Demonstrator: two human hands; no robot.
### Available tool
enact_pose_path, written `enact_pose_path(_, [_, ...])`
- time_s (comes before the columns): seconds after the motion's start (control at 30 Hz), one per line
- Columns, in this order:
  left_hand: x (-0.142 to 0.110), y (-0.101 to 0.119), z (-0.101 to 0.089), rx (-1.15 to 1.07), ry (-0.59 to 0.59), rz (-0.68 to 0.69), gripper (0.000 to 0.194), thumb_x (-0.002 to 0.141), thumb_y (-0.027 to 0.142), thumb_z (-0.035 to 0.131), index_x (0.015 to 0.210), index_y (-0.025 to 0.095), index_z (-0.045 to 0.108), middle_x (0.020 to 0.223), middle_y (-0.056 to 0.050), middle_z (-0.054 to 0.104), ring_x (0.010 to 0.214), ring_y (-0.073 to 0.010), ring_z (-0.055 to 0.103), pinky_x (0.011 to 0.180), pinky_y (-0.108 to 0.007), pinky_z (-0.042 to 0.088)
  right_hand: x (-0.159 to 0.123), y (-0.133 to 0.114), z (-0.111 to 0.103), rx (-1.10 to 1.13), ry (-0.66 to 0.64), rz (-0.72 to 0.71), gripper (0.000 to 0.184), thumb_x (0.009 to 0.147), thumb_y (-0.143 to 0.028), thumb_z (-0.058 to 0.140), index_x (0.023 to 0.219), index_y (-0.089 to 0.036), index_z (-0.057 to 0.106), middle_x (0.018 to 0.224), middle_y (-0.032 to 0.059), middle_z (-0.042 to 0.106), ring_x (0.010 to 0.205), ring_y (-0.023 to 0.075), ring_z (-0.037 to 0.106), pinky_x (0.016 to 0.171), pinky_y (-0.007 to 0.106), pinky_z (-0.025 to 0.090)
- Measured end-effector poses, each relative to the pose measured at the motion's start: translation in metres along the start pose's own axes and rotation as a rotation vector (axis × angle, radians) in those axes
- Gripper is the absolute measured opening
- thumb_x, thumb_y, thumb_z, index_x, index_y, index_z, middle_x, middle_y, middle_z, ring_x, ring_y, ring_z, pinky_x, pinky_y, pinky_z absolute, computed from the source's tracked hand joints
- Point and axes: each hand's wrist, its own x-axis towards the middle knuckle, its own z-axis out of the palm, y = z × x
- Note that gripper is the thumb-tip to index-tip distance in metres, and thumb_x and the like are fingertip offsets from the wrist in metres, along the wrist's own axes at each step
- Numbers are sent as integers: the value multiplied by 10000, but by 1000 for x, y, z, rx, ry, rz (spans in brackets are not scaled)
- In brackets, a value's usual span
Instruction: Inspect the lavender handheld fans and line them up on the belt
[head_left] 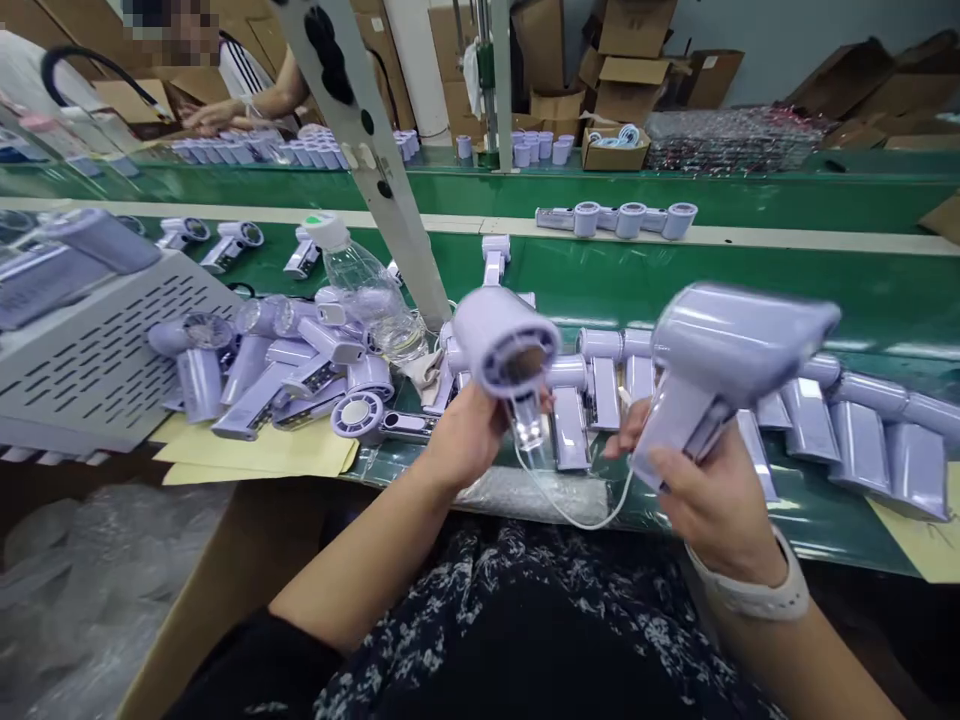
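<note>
Fingers [679, 468] wrapped around handles [675, 415], the left hand [465, 435] holds a lilac hair dryer [487, 325] and the right hand [724, 500] a second dryer [735, 335] above a green workbench [892, 315], cardboard boxes [634, 85] piled behind.

So, the room: a long green workbench [885, 300] is stretching sideways beyond both the left hand [469, 435] and the right hand [720, 500], with a pale strip [825, 240] running along it. A white post [405, 225] dotted with dark holes is rising at a slant beyond the left hand, and a grey vented panel [112, 350] is sitting well off to that hand's left. Way past the right hand, cardboard boxes [634, 30] are crowding in front of a plain blue-grey wall [795, 35]. Light's glinting off the green, too.
</note>
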Motion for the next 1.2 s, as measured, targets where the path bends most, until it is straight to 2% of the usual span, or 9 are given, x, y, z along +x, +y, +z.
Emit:
enact_pose_path(0.07, [3, -8, 4, -81, -30, -48, 454, 770, 550, 818, 995, 196, 644, 872, -38, 672, 742, -187, 659, 731, -364, 602, 4, -1, -6, 129, 107, 74, 298, 872, -310, 760, 1094, -275, 564, 933, 11, 596, 762, 186, 616, 640, 347, 586])
enact_pose_path(0.13, [1, -12, 10, -113, -98, -96, 503, 704, 416, 888, 1061, 212, 598, 948, -27, 647, 792, -182, 656, 708, -334, 597, 7, -5, -10, 244, 122, 152, 286, 875, -346, 728, 1102, -265, 574, 957, 23, 595, 765, 185, 597, 581, 312, 547])
enact_pose_path(0.23, [-7, -12, 19, -113, -184, -110, 545, 709, 201, 858, 1162, 228, 557, 964, -2, 595, 787, -146, 628, 686, -294, 578, 4, -13, -10, 337, 95, 142, 285, 902, -392, 711, 1118, -255, 586, 1059, 53, 643, 828, 199, 642, 668, 336, 571])
enact_pose_path(0.33, [-13, -11, 24, -132, -269, -74, 517, 766, 220, 809, 1202, 230, 531, 953, -2, 572, 743, -142, 616, 642, -301, 572, -7, -18, -7, 333, 61, 117, 284, 913, -370, 754, 1125, -263, 597, 1059, 43, 671, 848, 194, 677, 760, 343, 581])
enact_pose_path(0.47, [-12, -12, 23, -126, -258, -90, 473, 791, 260, 798, 1169, 218, 518, 947, 4, 545, 703, -130, 606, 598, -292, 570, -17, -15, -4, 318, -20, 145, 229, 972, -399, 700, 1131, -272, 596, 1002, 26, 652, 745, 160, 637, 661, 301, 560])
enact_pose_path(0.63, [-13, -10, 20, -96, -322, -149, 464, 823, 270, 792, 1185, 219, 507, 1016, -9, 546, 797, -164, 657, 815, -431, 627, -14, -4, 1, 333, -49, 192, 369, 946, -378, 731, 1256, -289, 550, 1032, 35, 662, 771, 180, 642, 670, 327, 590])
enact_pose_path(0.83, [-13, -15, 15, -109, -275, -118, 470, 787, 273, 812, 1149, 215, 518, 948, 7, 555, 708, -135, 622, 663, -331, 600, -12, 1, 6, 330, -6, 240, 326, 920, -390, 725, 1170, -247, 573, 984, 32, 648, 735, 166, 624, 620, 298, 555])
enact_pose_path(1.0, [-13, -14, 13, -86, -274, -129, 482, 787, 253, 794, 1187, 221, 526, 958, 2, 554, 734, -153, 626, 683, -368, 618, -13, 1, 6, 350, 11, 273, 341, 886, -399, 742, 1135, -233, 579, 990, 40, 658, 732, 169, 628, 616, 295, 546])
enact_pose_path(1.2, [-13, -14, 11, -113, -271, -118, 487, 792, 260, 790, 1185, 225, 505, 946, 3, 558, 718, -142, 623, 647, -320, 590, -20, -8, 5, 373, -42, 258, 311, 937, -394, 711, 1163, -223, 583, 962, 41, 665, 714, 154, 626, 607, 264, 530])
